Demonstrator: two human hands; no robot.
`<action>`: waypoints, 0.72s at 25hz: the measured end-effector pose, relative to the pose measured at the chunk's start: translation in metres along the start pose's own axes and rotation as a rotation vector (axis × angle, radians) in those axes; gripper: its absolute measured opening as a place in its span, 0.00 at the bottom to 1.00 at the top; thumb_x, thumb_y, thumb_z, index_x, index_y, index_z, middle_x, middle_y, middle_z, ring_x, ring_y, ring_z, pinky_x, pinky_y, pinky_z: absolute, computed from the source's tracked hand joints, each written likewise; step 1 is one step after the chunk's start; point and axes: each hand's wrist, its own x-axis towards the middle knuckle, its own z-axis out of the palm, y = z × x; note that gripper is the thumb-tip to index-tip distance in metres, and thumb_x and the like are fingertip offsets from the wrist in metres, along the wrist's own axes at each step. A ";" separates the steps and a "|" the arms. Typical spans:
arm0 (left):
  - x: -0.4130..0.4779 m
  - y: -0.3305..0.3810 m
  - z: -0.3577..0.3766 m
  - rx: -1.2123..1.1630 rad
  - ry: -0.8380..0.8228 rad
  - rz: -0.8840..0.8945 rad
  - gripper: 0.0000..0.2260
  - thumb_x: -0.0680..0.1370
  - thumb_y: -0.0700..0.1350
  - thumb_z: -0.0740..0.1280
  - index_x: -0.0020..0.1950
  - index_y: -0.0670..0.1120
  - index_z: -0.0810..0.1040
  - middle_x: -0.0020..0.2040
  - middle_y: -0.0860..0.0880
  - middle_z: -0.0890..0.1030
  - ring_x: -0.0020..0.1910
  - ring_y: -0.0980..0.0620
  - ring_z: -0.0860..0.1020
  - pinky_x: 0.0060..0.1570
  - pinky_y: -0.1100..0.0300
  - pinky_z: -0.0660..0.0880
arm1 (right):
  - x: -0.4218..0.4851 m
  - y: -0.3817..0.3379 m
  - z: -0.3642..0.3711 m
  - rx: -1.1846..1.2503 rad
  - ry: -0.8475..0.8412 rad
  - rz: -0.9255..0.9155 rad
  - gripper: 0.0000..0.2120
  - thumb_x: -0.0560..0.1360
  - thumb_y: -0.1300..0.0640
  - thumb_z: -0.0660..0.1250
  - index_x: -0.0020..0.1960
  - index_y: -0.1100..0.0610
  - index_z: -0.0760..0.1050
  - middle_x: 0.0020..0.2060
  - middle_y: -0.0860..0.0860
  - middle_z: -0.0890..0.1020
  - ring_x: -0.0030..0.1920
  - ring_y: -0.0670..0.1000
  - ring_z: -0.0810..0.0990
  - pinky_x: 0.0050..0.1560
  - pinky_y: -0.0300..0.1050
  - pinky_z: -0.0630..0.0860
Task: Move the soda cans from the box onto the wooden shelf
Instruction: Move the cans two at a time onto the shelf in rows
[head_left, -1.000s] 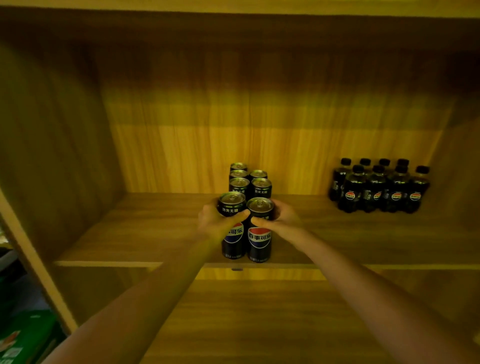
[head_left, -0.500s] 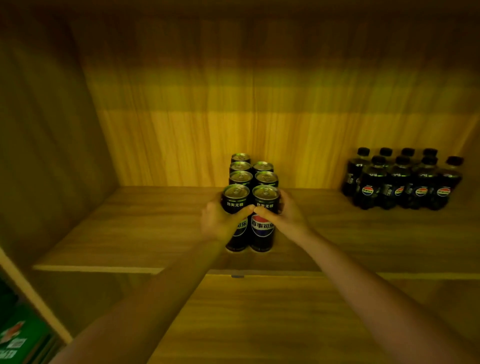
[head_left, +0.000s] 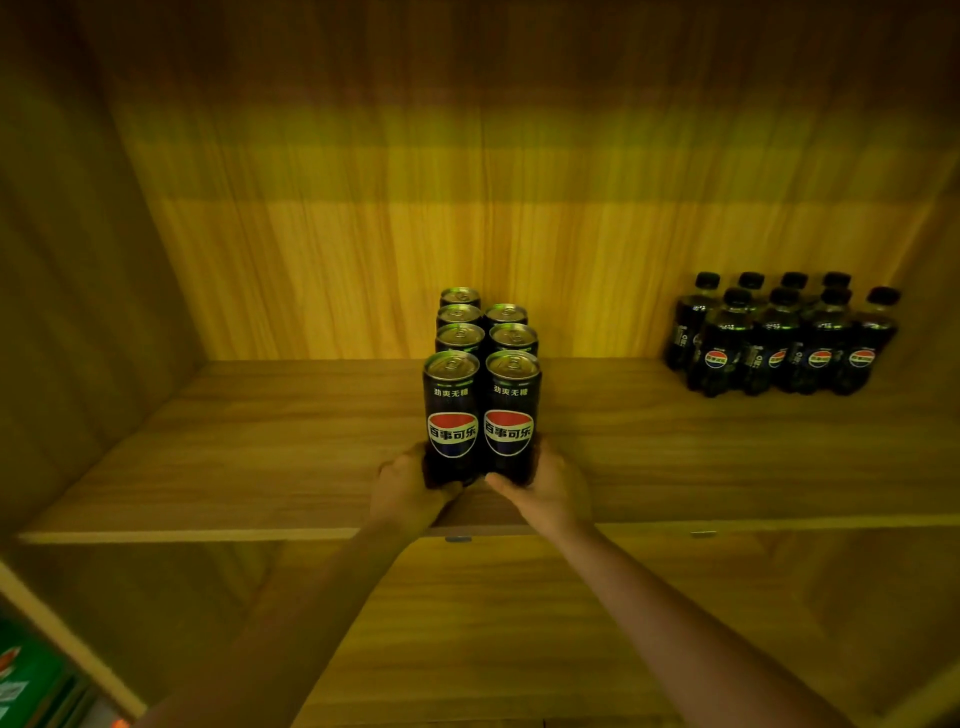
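Note:
Two tall black soda cans stand upright side by side on the wooden shelf, labels facing me. My left hand wraps the base of the left front can. My right hand wraps the base of the right front can. Behind them, several more black cans stand in two rows running toward the back wall. The box is out of sight.
A pack of small dark soda bottles stands at the shelf's back right. Wooden side walls and a back panel enclose the shelf. A green package shows at the bottom left, outside the cabinet.
Both hands pushed the two front cans deeper onto the shelf, up against the rows behind. My grip slid from the cans' upper halves down to their bases.

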 end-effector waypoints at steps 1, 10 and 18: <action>0.000 0.000 0.002 0.023 0.026 0.016 0.27 0.70 0.45 0.72 0.67 0.44 0.68 0.64 0.44 0.77 0.63 0.44 0.75 0.65 0.49 0.70 | 0.001 0.001 0.000 -0.012 0.023 -0.023 0.31 0.66 0.42 0.71 0.62 0.57 0.68 0.60 0.56 0.78 0.59 0.56 0.77 0.55 0.53 0.76; 0.008 0.003 0.012 0.221 0.117 0.083 0.24 0.72 0.52 0.68 0.66 0.47 0.69 0.63 0.47 0.78 0.64 0.47 0.72 0.68 0.50 0.58 | 0.008 0.008 -0.002 -0.114 -0.004 -0.051 0.31 0.70 0.44 0.67 0.66 0.58 0.65 0.64 0.56 0.73 0.65 0.57 0.70 0.62 0.52 0.70; 0.010 0.001 0.016 0.333 0.054 0.058 0.31 0.75 0.55 0.62 0.74 0.45 0.56 0.73 0.45 0.66 0.74 0.45 0.57 0.73 0.46 0.51 | 0.016 0.012 -0.005 -0.220 -0.019 -0.089 0.32 0.70 0.41 0.66 0.66 0.58 0.65 0.66 0.57 0.72 0.67 0.59 0.67 0.66 0.54 0.66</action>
